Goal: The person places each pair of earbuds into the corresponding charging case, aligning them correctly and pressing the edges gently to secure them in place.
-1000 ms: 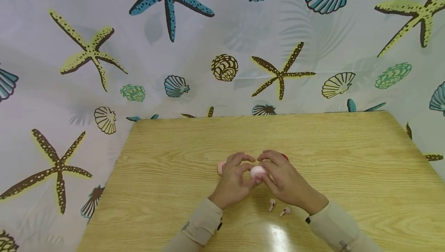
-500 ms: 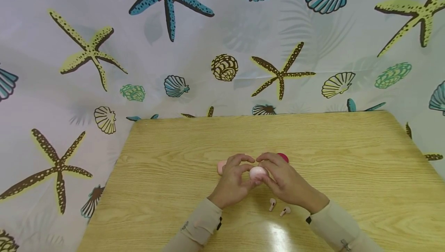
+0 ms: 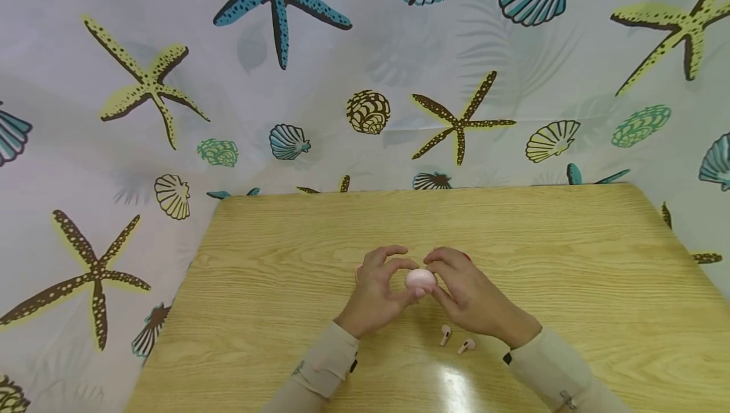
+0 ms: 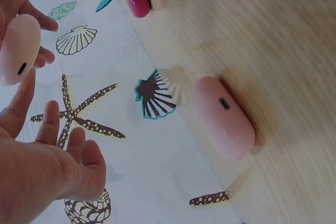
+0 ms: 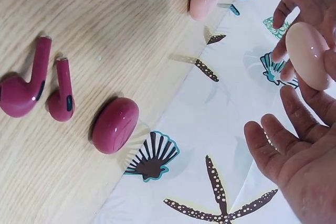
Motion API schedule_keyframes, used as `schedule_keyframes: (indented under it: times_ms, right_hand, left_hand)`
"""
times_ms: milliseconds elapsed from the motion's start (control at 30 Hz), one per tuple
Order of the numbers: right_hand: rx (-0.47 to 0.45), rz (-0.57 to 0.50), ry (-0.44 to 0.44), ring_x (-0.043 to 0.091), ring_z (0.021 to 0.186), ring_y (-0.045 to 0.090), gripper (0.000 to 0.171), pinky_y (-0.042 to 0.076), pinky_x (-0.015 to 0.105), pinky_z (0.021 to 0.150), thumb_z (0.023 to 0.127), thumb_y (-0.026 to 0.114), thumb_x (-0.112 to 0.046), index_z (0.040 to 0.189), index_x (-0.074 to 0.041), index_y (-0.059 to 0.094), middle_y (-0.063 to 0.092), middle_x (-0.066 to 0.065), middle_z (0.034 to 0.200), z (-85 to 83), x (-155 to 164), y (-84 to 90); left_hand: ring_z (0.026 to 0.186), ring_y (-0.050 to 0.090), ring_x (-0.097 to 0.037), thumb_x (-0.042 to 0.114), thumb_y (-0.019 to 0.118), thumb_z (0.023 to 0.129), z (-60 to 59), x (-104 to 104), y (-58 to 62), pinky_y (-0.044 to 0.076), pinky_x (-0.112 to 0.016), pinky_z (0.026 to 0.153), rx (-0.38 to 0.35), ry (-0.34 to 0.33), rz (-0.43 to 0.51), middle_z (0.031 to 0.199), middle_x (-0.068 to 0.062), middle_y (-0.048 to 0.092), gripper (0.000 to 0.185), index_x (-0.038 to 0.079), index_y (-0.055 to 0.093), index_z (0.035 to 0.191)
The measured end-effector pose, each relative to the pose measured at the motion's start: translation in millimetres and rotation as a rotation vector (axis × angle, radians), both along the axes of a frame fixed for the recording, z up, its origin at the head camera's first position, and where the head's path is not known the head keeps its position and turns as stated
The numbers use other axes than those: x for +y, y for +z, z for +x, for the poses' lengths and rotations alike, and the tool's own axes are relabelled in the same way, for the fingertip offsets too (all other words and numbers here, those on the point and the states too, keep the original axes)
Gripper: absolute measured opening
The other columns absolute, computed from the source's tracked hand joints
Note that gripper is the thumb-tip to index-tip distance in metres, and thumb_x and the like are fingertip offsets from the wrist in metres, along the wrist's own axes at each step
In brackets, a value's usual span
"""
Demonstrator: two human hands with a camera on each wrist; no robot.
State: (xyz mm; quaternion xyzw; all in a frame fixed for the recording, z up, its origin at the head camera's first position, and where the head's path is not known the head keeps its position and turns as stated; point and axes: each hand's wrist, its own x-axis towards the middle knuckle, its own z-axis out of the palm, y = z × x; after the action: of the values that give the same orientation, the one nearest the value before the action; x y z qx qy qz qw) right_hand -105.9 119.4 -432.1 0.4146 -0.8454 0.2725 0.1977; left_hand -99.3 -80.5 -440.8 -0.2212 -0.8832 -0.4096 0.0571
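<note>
Both hands hold a glossy pale pink earbud case above the table, its lid closed. My left hand grips its left side with thumb and index finger, and my right hand grips the right side. In the left wrist view a small dark port shows on the pale case. The remaining fingers of my right hand are spread beside the case. Two pale earbuds, one left of the other, lie on the table below my right hand.
A darker pink case rests on the wooden table, mostly behind my left hand in the head view. A magenta case and two magenta earbuds lie beyond my right hand. A shell-patterned cloth hangs behind.
The pale case and my left hand have shifted slightly left. The magenta case, briefly more exposed half a second ago, is again mostly behind my right hand.
</note>
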Motion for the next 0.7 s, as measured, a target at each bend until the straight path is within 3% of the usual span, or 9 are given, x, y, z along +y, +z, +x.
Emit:
schedule_keyframes:
  times_ms: [200, 333, 467, 700]
  right_hand:
    - [0.034, 0.022, 0.002, 0.027, 0.107, 0.057, 0.022, 0.051, 0.041, 0.086, 0.095, 0.058, -0.021, 0.101, -0.001, 0.062, 0.060, 0.015, 0.110, -0.6, -3.0, -1.4]
    - [0.050, 0.012, 0.019, 0.026, 0.104, 0.057, 0.012, 0.052, 0.039, 0.084, 0.089, 0.064, -0.012, 0.096, -0.002, 0.061, 0.059, 0.015, 0.108, -1.9, -5.5, -2.9]
    - [0.059, -0.003, 0.037, 0.025, 0.101, 0.057, 0.018, 0.053, 0.038, 0.081, 0.078, 0.069, -0.001, 0.094, -0.002, 0.060, 0.058, 0.015, 0.108, -2.1, -7.5, -3.8]
    - [0.022, -0.006, 0.034, 0.022, 0.099, 0.058, 0.016, 0.053, 0.036, 0.080, 0.080, 0.069, -0.003, 0.094, -0.004, 0.061, 0.057, 0.012, 0.108, -0.4, -10.0, -3.8]
  left_hand:
    - [0.129, 0.041, -0.028, 0.034, 0.075, 0.080, -1.2, -4.7, 2.0, 0.031, -0.038, 0.087, 0.072, -0.013, -0.103, 0.130, -0.001, 0.054, 0.029, 0.012, 0.071, 0.098]
    - [0.129, 0.042, -0.028, 0.034, 0.076, 0.080, -0.4, -3.9, 2.7, 0.033, -0.041, 0.088, 0.076, -0.016, -0.140, 0.129, -0.001, 0.055, 0.025, 0.014, 0.072, 0.094]
    - [0.127, 0.044, -0.030, 0.036, 0.075, 0.081, 1.6, -0.3, 2.9, 0.034, -0.046, 0.088, 0.089, -0.020, -0.159, 0.126, -0.002, 0.057, 0.023, 0.014, 0.073, 0.089]
    - [0.126, 0.047, -0.028, 0.031, 0.081, 0.074, 3.3, 4.8, -1.0, 0.029, -0.045, 0.088, 0.105, 0.004, -0.152, 0.124, 0.000, 0.058, 0.022, 0.015, 0.075, 0.088]
